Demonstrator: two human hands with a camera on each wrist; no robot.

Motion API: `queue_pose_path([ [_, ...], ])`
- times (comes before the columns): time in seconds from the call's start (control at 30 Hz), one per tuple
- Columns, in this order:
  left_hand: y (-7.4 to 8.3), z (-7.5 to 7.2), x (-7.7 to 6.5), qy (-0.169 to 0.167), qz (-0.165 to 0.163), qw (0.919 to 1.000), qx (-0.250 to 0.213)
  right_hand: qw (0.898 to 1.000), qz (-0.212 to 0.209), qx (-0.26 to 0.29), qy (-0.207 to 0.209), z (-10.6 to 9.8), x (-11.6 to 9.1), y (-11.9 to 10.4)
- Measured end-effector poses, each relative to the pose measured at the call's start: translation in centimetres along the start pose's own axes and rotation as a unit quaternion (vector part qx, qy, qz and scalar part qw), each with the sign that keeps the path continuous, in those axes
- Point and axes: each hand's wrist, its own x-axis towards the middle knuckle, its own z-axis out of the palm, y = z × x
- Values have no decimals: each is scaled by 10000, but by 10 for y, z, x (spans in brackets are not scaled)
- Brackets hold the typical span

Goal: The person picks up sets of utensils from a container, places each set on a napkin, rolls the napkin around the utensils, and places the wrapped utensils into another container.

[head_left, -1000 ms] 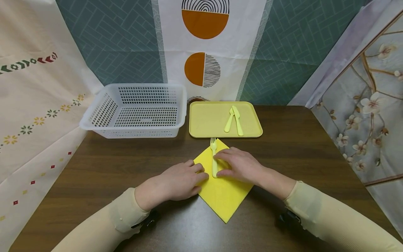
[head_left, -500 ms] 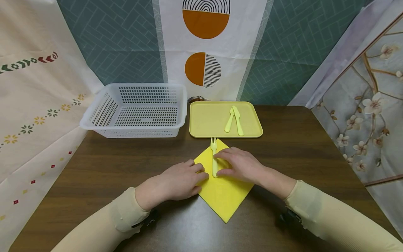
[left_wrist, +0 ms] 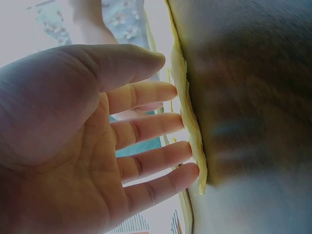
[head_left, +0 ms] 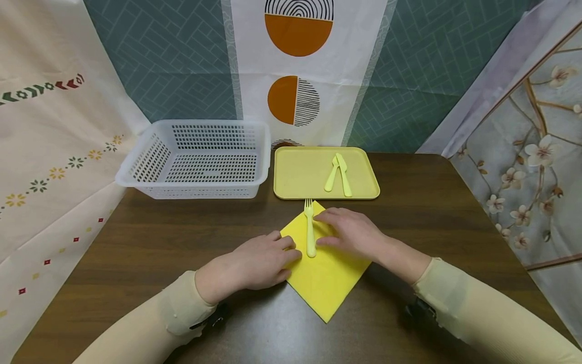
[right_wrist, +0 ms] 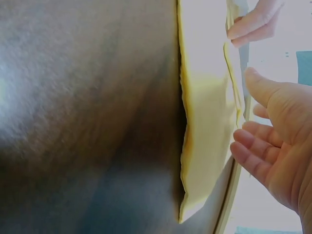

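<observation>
A yellow napkin (head_left: 325, 285) lies on the table turned like a diamond, and a pale yellow plastic fork (head_left: 310, 233) rests on it, tines pointing away from me. My left hand (head_left: 254, 260) is at the napkin's left corner; in the left wrist view its fingertips (left_wrist: 183, 151) touch the napkin's edge and its palm holds nothing. Just right of the fork is my right hand (head_left: 354, 232), apart from the handle, thumb and fingers spread. The right wrist view shows that hand with nothing in it, over the napkin (right_wrist: 207, 122).
Behind the napkin is a yellow tray (head_left: 297, 174) with a plastic spoon (head_left: 332, 177) and a plastic knife (head_left: 344, 177) crossing near their tops. A white perforated basket (head_left: 204, 191) stands at the back left. Patterned cloths (head_left: 182, 60) hang around the brown table (head_left: 191, 222).
My right hand has drawn slightly to the right, away from the fork's handle it was touching, leaving the fork on the napkin. The left hand has stayed still.
</observation>
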Motion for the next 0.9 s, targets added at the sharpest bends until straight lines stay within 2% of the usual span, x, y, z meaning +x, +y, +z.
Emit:
queue_pose_path([
  [0.37,0,0,0,14,1,10000,3,9996,55,-154,236,-5,1,3],
  [0.57,0,0,0,-33,-41,10000,-22,9987,225,-273,356,-11,6,6],
  [0.9,0,0,1,-64,-52,10000,-14,9980,431,-300,358,-17,12,12],
])
